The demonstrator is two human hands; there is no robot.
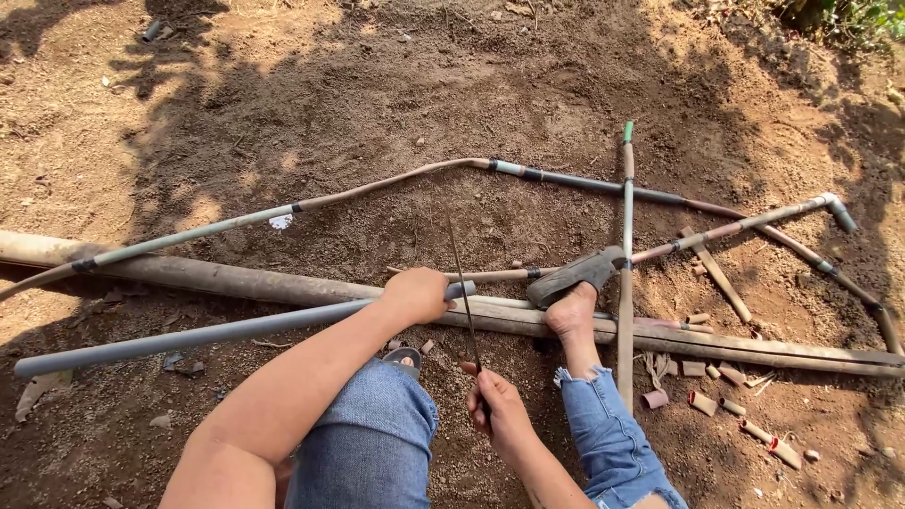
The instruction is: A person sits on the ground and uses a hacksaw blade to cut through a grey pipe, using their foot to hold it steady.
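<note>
My left hand (417, 293) grips a long grey plastic pipe (189, 336) near its right end, pressing it onto a thick muddy pipe (245, 280) that lies across the ground. My right hand (500, 407) holds the handle end of a thin dark saw blade (462, 283); the blade stands across the grey pipe just right of my left hand. My right foot (573, 311) in a grey sandal (577, 272) rests on the thick pipe. Both knees are in blue jeans.
Bare brown soil all around. Long thin jointed pipes (396, 179) curve across the ground behind; one upright-lying pipe with a green tip (627, 236) crosses them. Several short cut pipe pieces (702, 402) lie at the right. Grass at the top right corner.
</note>
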